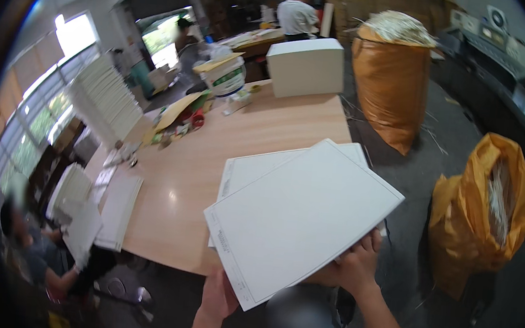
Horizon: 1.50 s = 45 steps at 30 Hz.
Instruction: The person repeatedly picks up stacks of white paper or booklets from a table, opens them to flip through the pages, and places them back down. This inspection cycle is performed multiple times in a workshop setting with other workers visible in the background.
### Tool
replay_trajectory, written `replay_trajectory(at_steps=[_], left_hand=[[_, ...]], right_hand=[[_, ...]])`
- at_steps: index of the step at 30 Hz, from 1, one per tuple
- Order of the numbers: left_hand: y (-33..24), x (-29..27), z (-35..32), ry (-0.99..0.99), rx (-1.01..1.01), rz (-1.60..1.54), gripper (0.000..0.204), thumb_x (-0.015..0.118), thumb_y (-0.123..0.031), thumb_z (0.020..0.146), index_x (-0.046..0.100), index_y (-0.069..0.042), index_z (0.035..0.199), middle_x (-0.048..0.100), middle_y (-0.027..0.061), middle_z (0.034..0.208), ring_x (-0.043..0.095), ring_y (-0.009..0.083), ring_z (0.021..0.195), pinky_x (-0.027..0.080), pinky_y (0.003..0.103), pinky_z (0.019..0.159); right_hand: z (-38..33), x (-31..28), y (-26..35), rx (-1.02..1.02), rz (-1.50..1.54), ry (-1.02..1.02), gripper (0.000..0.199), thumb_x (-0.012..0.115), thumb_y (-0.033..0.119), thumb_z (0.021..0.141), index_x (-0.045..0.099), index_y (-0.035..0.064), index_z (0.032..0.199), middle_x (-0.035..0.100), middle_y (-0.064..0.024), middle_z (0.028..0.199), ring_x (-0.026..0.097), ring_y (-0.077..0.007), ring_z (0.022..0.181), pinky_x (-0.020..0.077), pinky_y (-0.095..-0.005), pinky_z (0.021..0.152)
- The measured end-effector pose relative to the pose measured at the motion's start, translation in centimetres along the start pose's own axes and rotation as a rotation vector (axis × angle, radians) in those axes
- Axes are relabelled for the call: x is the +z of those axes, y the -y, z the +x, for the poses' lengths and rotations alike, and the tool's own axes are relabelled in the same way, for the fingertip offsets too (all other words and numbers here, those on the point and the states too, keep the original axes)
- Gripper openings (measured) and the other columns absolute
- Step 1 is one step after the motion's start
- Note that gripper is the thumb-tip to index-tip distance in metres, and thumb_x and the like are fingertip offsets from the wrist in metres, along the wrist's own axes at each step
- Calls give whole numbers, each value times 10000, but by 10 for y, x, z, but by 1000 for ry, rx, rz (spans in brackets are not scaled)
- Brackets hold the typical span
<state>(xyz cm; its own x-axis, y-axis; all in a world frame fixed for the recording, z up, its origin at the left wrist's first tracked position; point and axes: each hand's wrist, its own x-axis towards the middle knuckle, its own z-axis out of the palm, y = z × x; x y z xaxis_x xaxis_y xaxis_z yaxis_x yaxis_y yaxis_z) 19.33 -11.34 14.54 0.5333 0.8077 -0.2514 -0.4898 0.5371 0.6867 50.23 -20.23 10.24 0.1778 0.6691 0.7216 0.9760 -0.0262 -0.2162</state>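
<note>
Over the near edge of the wooden table [279, 118], a large white sheet [301, 221] is held up by 2 hands, tilted, its long side running from lower left to upper right. The left hand [219, 296] is clamped on the sheet's lower corner, thumb on top, the other fingers hidden beneath; the right hand [353, 267] is closed on the right-hand edge from below, its fingers curled against the underside. Opposite edges are gripped, probably so the thin sheet stays flat and does not sag (a slight bow is visible anyway). Directly below it, more white sheets [255, 170] lie on the table's near right corner, edges roughly squared, touching the tabletop.

At the far edge a white box [305, 66] stands, with a white bucket [228, 77] and small clutter [181, 121] to its left. Along the left edge, fanned stacks of white sheets [104, 101] are stood up, and flat piles [118, 210] are laid near a seated person [45, 250] who handles another sheet. Beside the table on the floor, 2 orange sacks [392, 81] [485, 211] stuffed with pale paper strips are set, likely for trimmings. Another person [297, 17] stands far back.
</note>
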Motion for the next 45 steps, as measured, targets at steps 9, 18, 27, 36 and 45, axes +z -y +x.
replay_trajectory(at_steps=[9,18,27,36,45], left_hand=[[-36,-27,-31,-160,223,240,386,564,-46,1056,547,95,1415,696,201,1344,718,301,1205,584,452,1062],[-82,-163,-11,-340,618,162,404,561,-132,1101,510,8,1477,657,134,1424,662,271,1301,541,456,1121],[-56,-251,20,-551,293,122,366,546,-220,1135,543,-76,1471,672,77,1402,672,265,1249,568,489,1045],[-70,-248,2,-539,91,244,553,550,-501,1117,588,-20,1387,740,168,1236,739,311,1081,606,491,929],[-104,-54,26,-302,676,964,194,602,-138,1101,704,21,1055,700,48,926,682,118,858,583,295,791]], right_hand=[[10,-6,7,23,-122,10,442,791,372,861,759,148,1241,660,-118,1399,516,-325,1413,265,-551,1238],[12,-7,11,-30,-139,24,484,750,395,928,695,173,1355,631,-98,1480,505,-318,1442,264,-540,1245],[13,-12,13,-36,-140,35,513,767,382,917,686,153,1369,630,-112,1489,521,-345,1431,289,-556,1229],[13,-27,6,-13,-26,-6,502,725,364,968,662,86,1381,612,-158,1499,535,-370,1427,335,-545,1222],[-12,-22,-47,847,866,-307,259,590,262,1108,642,15,1167,620,-13,1074,554,-118,1000,473,-308,905]])
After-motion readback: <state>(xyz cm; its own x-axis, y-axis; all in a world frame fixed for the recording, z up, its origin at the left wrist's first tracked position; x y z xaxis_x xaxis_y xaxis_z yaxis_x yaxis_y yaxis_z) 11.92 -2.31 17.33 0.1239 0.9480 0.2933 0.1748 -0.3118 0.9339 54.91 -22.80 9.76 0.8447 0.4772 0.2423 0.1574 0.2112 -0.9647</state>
